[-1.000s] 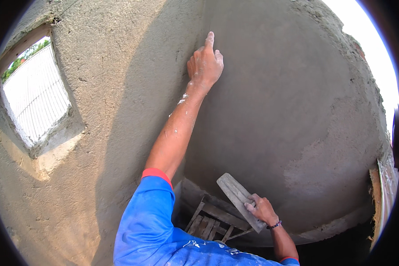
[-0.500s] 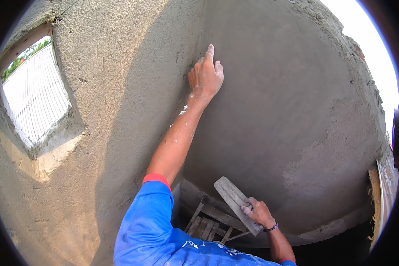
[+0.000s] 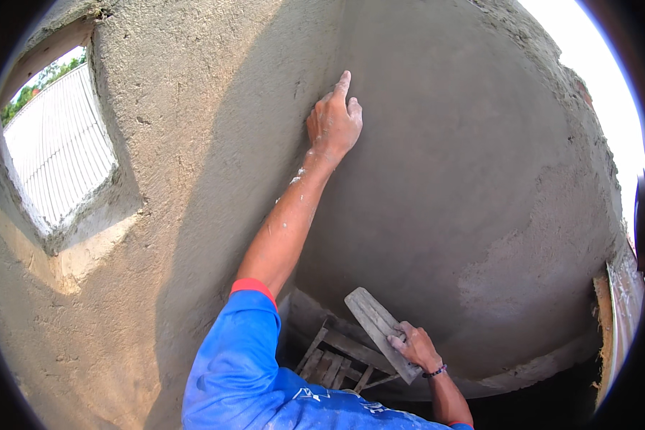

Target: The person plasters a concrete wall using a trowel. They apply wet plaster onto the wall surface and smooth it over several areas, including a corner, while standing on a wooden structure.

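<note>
While my left hand (image 3: 335, 123) rests raised against the grey, freshly plastered cement wall (image 3: 437, 186), its index finger points up and the other fingers curl loosely, holding nothing. Well below it on that wall, my right hand (image 3: 413, 347) is closed around the handle of a flat grey mortar-caked plastering trowel (image 3: 380, 328). Left of the wall's shaded corner sits a square window opening (image 3: 54, 154). Beneath the trowel stands a wooden slatted frame (image 3: 337, 358).

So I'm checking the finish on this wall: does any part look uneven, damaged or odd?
Yes. Right of the smooth grey plaster, a rougher, lighter patch breaks the finish. The left hand rests at the wall's inner corner; the right hand holds a plaster-caked float low. Nothing looks cracked or spilled.
</note>
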Motion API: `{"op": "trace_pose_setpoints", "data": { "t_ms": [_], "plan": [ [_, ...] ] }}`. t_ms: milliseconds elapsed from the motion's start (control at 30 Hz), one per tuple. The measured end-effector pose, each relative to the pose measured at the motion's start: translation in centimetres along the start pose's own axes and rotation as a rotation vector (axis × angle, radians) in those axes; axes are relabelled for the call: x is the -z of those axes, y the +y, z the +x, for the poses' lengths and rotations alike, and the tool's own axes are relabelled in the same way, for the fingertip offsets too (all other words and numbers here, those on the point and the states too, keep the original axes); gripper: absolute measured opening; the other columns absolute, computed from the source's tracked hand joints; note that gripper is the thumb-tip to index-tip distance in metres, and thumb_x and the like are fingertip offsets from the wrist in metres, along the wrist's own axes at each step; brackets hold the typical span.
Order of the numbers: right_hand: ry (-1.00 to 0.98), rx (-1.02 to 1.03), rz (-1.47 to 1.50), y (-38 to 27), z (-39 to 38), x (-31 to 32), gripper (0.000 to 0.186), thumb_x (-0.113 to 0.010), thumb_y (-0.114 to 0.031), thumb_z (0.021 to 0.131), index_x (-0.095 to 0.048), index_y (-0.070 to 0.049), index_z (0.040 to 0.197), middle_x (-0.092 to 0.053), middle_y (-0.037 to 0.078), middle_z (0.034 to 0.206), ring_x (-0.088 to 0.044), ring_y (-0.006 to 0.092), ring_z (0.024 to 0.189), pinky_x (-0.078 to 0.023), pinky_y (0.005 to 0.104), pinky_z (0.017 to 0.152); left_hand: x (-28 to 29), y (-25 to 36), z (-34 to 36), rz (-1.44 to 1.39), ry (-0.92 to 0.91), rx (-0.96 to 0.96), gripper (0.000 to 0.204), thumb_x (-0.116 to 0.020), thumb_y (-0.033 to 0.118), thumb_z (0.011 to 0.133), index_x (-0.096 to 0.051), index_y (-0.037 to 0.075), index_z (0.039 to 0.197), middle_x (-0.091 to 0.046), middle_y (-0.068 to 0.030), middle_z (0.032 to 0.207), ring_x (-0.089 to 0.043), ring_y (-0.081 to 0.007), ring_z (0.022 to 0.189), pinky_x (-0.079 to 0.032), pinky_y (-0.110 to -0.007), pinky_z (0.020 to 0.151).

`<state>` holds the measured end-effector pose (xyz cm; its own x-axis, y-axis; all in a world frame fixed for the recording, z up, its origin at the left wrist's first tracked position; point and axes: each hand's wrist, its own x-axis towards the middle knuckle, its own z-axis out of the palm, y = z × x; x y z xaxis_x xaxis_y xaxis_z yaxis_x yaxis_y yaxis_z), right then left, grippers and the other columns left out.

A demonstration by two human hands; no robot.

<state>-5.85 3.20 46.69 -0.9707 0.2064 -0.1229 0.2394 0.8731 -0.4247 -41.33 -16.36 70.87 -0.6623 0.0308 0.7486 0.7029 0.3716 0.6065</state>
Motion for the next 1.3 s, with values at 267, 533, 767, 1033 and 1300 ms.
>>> {"op": "trace_pose_setpoints", "data": {
  "t_ms": [267,533,767,1033,1300],
  "plan": [
    [-0.005,-0.004,0.033,-0.8,-0.3,-0.5,0.053,-0.065,-0.043,0.086,-0.064,0.000,0.116,-0.069,0.028,0.097,-0.067,0.0427,0.095,-0.052,0.0465,0.086,0.4,0.1,0.2,-0.007,-0.018,0.017,0.056,-0.055,0.014,0.093,-0.042,0.007,0.147,-0.069,-0.0223,0.099,-0.067,-0.0403,0.090,-0.053,-0.051,0.080],
    [-0.035,0.019,0.023,-1.6,-0.4,-1.2,0.054,-0.063,-0.045,0.088,-0.062,0.000,0.117,-0.068,0.029,0.097,-0.066,0.0440,0.096,-0.050,0.0489,0.088,0.5,0.1,-0.1,0.161,-0.014,-0.052,0.057,-0.057,0.017,0.093,-0.043,0.009,0.147,-0.068,-0.0206,0.096,-0.068,-0.0383,0.087,-0.054,-0.050,0.077],
    [-0.042,0.000,0.026,-2.1,-0.7,-1.7,0.053,-0.062,-0.045,0.088,-0.062,-0.001,0.117,-0.069,0.028,0.096,-0.067,0.0435,0.095,-0.051,0.0488,0.086,0.1,-0.2,-0.1,0.151,-0.002,-0.095,0.057,-0.058,0.016,0.092,-0.044,0.009,0.146,-0.068,-0.0217,0.096,-0.067,-0.0397,0.090,-0.053,-0.050,0.079],
    [-0.038,-0.001,0.034,-2.1,-1.2,-2.2,0.053,-0.061,-0.046,0.089,-0.062,-0.001,0.117,-0.069,0.028,0.096,-0.067,0.0428,0.095,-0.051,0.0488,0.088,1.6,1.7,1.1,0.012,0.009,-0.071,0.054,-0.055,0.013,0.091,-0.047,0.004,0.144,-0.068,-0.0207,0.091,-0.068,-0.0387,0.083,-0.054,-0.050,0.076],
    [-0.034,-0.021,0.057,-2.8,-1.5,-2.3,0.053,-0.061,-0.046,0.088,-0.063,-0.001,0.115,-0.069,0.029,0.097,-0.067,0.0430,0.096,-0.051,0.0486,0.088,2.0,1.7,2.7,0.171,-0.076,-0.057,0.056,-0.053,0.013,0.091,-0.044,0.005,0.146,-0.068,-0.0208,0.087,-0.068,-0.0395,0.085,-0.054,-0.050,0.076]
  ]
}}
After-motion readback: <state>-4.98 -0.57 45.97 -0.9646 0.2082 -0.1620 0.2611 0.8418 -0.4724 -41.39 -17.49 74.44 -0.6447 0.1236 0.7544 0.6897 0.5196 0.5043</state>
